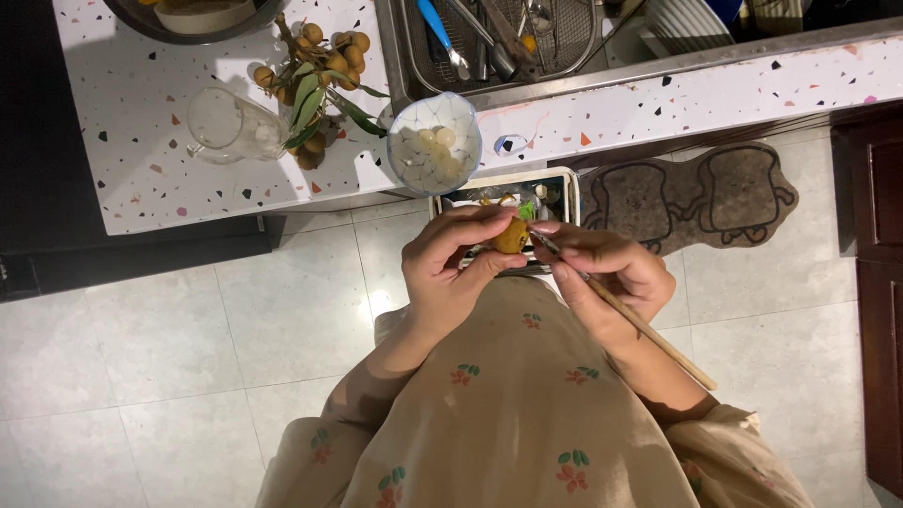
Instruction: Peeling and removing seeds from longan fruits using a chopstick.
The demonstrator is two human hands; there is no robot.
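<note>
Pale grey floor tiles (188, 320) below, white speckled terrazzo countertop (141, 150) across the top of the view. Left hand (451, 259) curled around a small round yellow-brown fruit (512, 236), fingers and thumb clamped on it, only its right side showing past the fingertips. Right hand (607, 273) closed on a thin wooden stick with a dark metal tip (630, 315), gripped near the tip, shaft slanting back past the wrist toward the lower right. Tip of the stick touching or just beside the fruit's upper right side; contact too small to tell. Both hands held off the front edge of the countertop, above a white rectangular tray of scraps (564, 183) that juts out below that edge. On the countertop's front edge, just above the left hand, a blue-patterned bowl of peeled whitish fruit flesh (435, 141). Left of the bowl, a leafy bunch of brown round fruits on stems (315, 85), and beside it a clear glass jug lying on its side (226, 127). Behind, a metal sink with a wire rack of utensils (499, 38). On the floor to the right, a dark mat shaped like bread slices (696, 198).
</note>
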